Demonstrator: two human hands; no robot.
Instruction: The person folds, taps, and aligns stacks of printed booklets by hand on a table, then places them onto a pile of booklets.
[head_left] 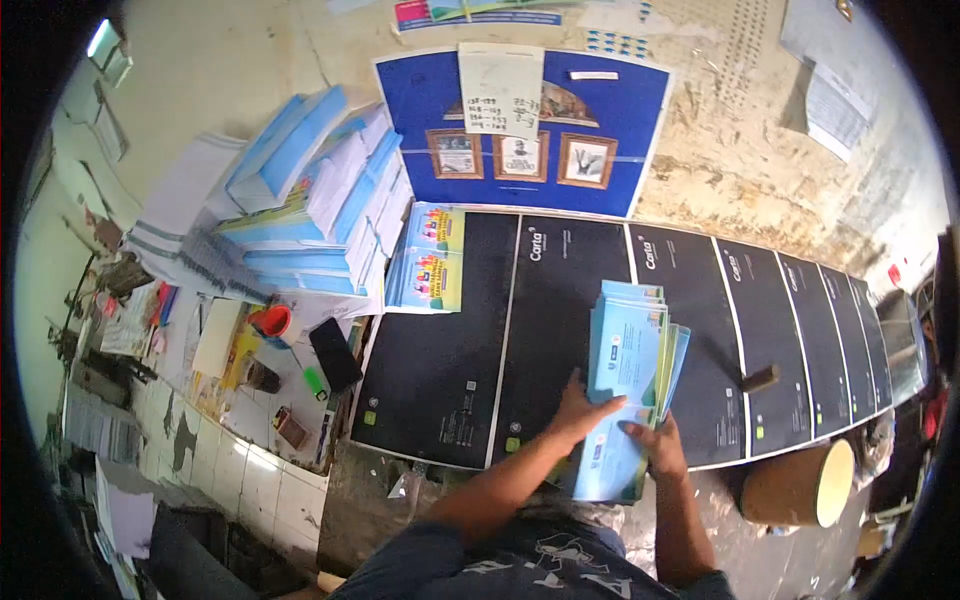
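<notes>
My left hand [580,412] grips the left side of a stack of light-blue printed booklets [625,350], its thumb lying across the top cover. From the right, my right hand [658,445] closes round the same stack, thumb on top. The stack is held over the front of the black table covering; its sheets fan out a little at the right edge, where green shows. The fingers beneath the stack are hidden. To the far left of it, two flat piles of colourful booklets [432,280] lie on the black covering [570,270].
High piles of blue and white printed sheets [320,200] stand at the back left. Near them lie a black phone [335,355], a green marker [315,382] and a red cup [272,322]. A small brown block [761,378] rests at right; a brown drum [800,485] stands below.
</notes>
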